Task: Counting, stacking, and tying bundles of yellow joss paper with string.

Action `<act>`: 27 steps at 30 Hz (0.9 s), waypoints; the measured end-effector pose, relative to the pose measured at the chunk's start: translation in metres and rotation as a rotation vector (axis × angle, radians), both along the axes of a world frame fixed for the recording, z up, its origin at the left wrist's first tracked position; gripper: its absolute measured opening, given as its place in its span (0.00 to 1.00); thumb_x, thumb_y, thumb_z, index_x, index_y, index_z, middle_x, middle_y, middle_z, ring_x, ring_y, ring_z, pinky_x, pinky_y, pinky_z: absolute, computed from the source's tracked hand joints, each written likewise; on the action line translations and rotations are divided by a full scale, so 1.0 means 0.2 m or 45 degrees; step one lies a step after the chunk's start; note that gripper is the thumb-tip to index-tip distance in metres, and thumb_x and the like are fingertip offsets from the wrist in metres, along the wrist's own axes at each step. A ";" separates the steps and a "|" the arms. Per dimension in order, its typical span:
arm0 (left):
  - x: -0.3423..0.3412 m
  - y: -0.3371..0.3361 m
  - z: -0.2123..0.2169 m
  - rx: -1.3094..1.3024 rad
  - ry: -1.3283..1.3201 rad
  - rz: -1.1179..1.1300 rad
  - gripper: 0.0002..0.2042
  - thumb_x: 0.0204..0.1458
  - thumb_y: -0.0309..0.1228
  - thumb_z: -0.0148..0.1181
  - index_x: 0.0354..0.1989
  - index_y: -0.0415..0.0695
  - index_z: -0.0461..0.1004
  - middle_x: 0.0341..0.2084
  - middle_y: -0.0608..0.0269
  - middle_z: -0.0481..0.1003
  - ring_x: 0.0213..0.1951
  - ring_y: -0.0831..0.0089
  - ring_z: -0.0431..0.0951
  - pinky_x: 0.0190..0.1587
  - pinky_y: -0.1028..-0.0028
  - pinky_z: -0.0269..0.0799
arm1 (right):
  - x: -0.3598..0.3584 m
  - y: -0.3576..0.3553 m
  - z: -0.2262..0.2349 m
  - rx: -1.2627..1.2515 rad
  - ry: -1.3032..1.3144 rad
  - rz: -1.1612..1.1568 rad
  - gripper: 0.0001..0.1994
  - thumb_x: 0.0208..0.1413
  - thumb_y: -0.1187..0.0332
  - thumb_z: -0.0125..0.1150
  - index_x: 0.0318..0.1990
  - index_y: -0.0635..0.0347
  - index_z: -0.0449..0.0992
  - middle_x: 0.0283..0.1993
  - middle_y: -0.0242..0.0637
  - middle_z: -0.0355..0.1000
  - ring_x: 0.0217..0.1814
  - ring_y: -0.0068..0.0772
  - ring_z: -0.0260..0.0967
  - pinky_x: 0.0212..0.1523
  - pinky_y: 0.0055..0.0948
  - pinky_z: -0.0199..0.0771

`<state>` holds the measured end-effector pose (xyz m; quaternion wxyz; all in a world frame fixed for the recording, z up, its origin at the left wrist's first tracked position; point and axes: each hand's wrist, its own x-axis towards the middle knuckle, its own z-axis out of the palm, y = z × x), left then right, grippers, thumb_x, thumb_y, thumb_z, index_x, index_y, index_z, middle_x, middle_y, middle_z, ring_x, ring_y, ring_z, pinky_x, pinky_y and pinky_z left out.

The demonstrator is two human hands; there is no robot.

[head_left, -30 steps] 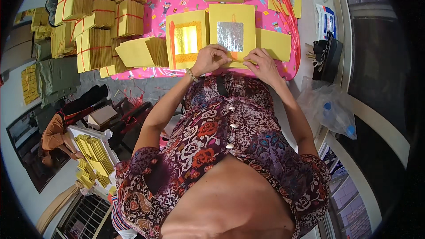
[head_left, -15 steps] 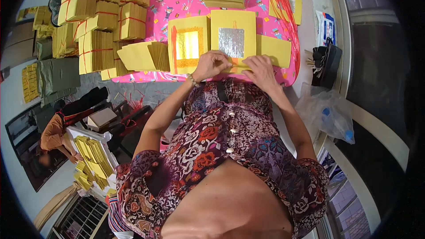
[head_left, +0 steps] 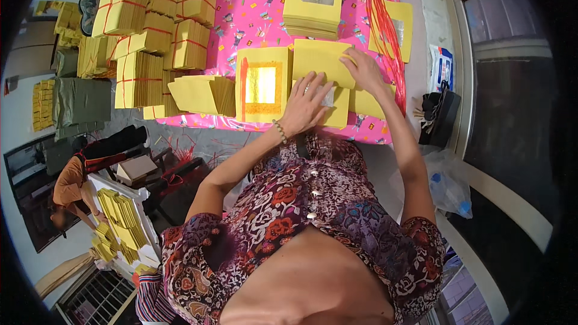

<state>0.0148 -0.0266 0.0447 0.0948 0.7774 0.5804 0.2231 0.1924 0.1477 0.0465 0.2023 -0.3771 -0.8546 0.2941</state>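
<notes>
In front of me on the pink table lies a yellow paper sheet (head_left: 337,115) with a silver foil square, its far part folded over toward me. My left hand (head_left: 307,103) rests flat on it, fingers spread, partly covering the silver square. At the fold's far right corner, my right hand (head_left: 362,71) has its fingers curled over the paper's edge. Just left of it is another yellow sheet (head_left: 241,111) with a shiny gold square and an orange border. A plain folded yellow paper (head_left: 368,103) sits to the right, partly under my right forearm.
Beyond is a tall stack of yellow sheets (head_left: 310,15). Bundles (head_left: 195,45) tied with red string pile up at the left, beside folded papers (head_left: 201,96). Red strings (head_left: 385,18) hang along the right side. Another person (head_left: 69,183) works at a white table at far left.
Both hands have left the sheet's near edge. The right moved away to the far corner, the left spread flat, and the sheet's far part now lies folded over. The view shifted slightly.
</notes>
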 end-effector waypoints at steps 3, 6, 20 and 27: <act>0.01 0.06 -0.01 -0.039 0.053 0.063 0.39 0.51 0.43 0.61 0.72 0.55 0.52 0.70 0.46 0.49 0.70 0.44 0.46 0.70 0.49 0.43 | -0.07 0.09 -0.05 0.126 0.066 -0.040 0.14 0.59 0.59 0.59 0.42 0.61 0.73 0.39 0.49 0.72 0.41 0.57 0.71 0.41 0.49 0.71; 0.01 0.10 -0.04 -0.055 0.083 0.081 0.40 0.51 0.46 0.60 0.72 0.55 0.51 0.71 0.45 0.46 0.71 0.43 0.44 0.70 0.48 0.40 | -0.08 0.17 -0.11 0.141 -0.068 -0.002 0.15 0.58 0.58 0.60 0.43 0.60 0.74 0.40 0.46 0.71 0.45 0.53 0.70 0.44 0.47 0.70; 0.01 0.10 -0.03 -0.085 0.054 0.075 0.35 0.56 0.51 0.53 0.72 0.55 0.53 0.70 0.45 0.49 0.70 0.43 0.46 0.69 0.46 0.42 | -0.23 0.12 -0.09 0.176 -0.189 0.090 0.16 0.60 0.58 0.56 0.52 0.54 0.76 0.47 0.41 0.74 0.51 0.46 0.69 0.51 0.47 0.63; 0.01 0.09 -0.07 -0.084 0.065 0.081 0.36 0.56 0.50 0.55 0.72 0.55 0.52 0.70 0.45 0.48 0.71 0.43 0.45 0.70 0.48 0.41 | -0.24 0.11 -0.07 0.131 -0.194 0.103 0.15 0.61 0.59 0.55 0.52 0.54 0.75 0.46 0.42 0.74 0.52 0.46 0.69 0.53 0.44 0.63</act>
